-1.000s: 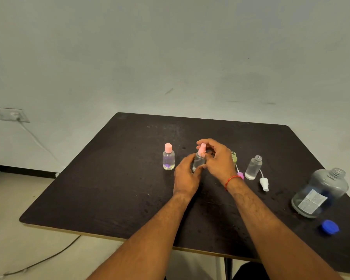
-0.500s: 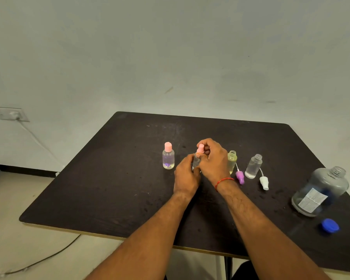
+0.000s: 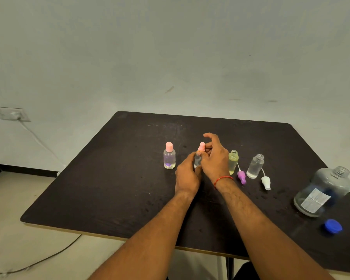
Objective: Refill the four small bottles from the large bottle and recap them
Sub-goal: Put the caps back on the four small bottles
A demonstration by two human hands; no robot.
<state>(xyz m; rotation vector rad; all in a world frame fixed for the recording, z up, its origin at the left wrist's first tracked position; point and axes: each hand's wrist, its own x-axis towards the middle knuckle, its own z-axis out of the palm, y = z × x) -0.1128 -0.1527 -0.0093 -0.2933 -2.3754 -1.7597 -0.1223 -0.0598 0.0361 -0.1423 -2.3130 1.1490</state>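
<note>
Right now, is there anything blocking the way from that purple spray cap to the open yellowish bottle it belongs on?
Nothing visible does. The purple spray cap lies on the table just right of the open yellowish bottle, whose mouth is uncovered. The right hand sits just left of that bottle, busy at the pink-capped bottle, not between the two.

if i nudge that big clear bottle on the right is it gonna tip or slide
The large bottle looks nearly empty, so probably light and likely to slide rather than resist. Its wide base suggests it won't tip easily. It's uncapped, with the blue cap lying beside it, so a knock might spill any remainder.

Bare forearms, no sleeves; a thin red thread bracelet (image 3: 223,179) circles the right wrist.
</note>
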